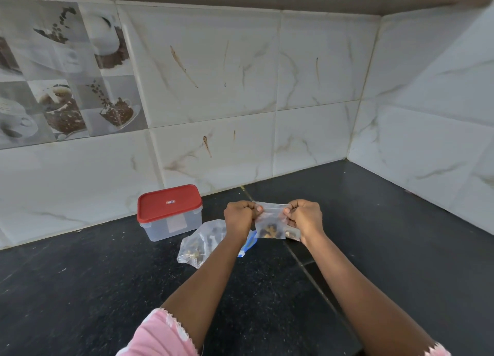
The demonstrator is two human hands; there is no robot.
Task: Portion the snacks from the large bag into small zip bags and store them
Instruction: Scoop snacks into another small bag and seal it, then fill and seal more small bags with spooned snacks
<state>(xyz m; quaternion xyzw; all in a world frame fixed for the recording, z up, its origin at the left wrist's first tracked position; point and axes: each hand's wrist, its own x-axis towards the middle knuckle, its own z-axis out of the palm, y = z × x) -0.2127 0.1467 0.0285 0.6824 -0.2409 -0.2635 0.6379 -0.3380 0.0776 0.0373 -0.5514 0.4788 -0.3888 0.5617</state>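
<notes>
Head view is showing a white marbled tiled wall [213,74] running across the back and turning a corner on the right, with a panel of coffee-cup picture tiles [64,88] sitting at its left end. Below it the dark speckled table [80,288] is filling the lower half of the scene. Two bare forearms are reaching forward over it from pink sleeves [165,337] at the bottom edge. A clear plastic container [171,226] is standing on the table close to the wall, left of the hands, and a red lid [169,202] is sitting closed on top of it. Just beside the container, nearer the person, the large bag [203,242] is lying crumpled on the table with some dark snack pieces inside; its blue zip strip [250,244] is peeking out beneath the left wrist. The left hand [239,216] and the right hand [304,216] are both curling their fingers and pinching the top corners of the small zip bag [270,222], holding it upright and stretched between them above the table, right of the large bag. A little heap of brown snacks [270,232] is settling at the bottom of the small zip bag.
</notes>
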